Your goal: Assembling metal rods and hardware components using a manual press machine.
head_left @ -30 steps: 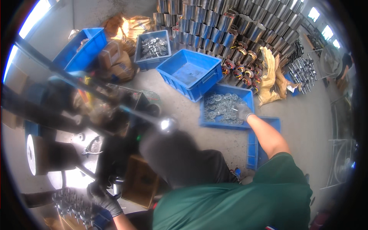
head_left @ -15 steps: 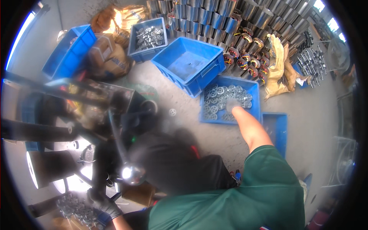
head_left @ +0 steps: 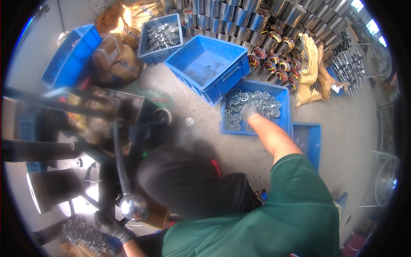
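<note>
My right hand, in a grey glove, reaches down into a blue bin at the middle right. It touches the spoked metal discs lying there, and its fingertips are hidden among them. At the lower left my left hand, also gloved, is beside a heap of grey metal parts. Its fingers are dark and unclear against the machine, so whether it grips anything does not show. A lever with a shiny ball knob stands above that hand.
The dark machine fills the left side. An empty-looking blue crate overlaps the disc bin. Behind stand stacked metal cylinders and a bin of metal parts. A single disc lies on the floor. Torn brown paper is at the right.
My right hand has moved left across the discs within the bin. The ball-knobbed lever has shifted lower and left. My left hand stays beside the heap of parts. The whole view has shifted slightly.
</note>
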The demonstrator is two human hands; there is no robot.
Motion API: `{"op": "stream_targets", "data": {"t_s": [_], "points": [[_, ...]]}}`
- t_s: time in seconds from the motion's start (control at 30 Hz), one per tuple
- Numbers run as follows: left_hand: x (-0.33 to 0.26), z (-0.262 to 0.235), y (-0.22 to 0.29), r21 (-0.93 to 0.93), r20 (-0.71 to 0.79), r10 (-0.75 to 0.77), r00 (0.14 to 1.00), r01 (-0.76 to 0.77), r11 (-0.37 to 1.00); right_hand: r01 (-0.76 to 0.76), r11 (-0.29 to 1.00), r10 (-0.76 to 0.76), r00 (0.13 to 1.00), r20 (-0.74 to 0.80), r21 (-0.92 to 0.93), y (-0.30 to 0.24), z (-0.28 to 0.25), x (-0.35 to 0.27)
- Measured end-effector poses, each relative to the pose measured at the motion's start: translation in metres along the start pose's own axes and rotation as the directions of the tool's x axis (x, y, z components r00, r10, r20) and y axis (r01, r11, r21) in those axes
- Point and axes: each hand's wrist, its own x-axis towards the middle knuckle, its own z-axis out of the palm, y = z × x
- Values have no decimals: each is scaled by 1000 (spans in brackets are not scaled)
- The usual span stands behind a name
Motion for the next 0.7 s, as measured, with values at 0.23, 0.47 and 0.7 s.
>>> {"op": "stream_targets", "data": {"t_s": [0.23,0.47,0.7], "points": [[-4,16,81,-317,59,-157,986,168,933,-80,983,90,995,-51,164,19,-20,-32],[-5,17,90,281,40,118,992,-125,951,-80,983,85,996,-29,166,24,-17,-35],[-7,3,1,-67,46,-24,999,27,997,-249,811,283,959,19,529,43,-8,-55]]}}
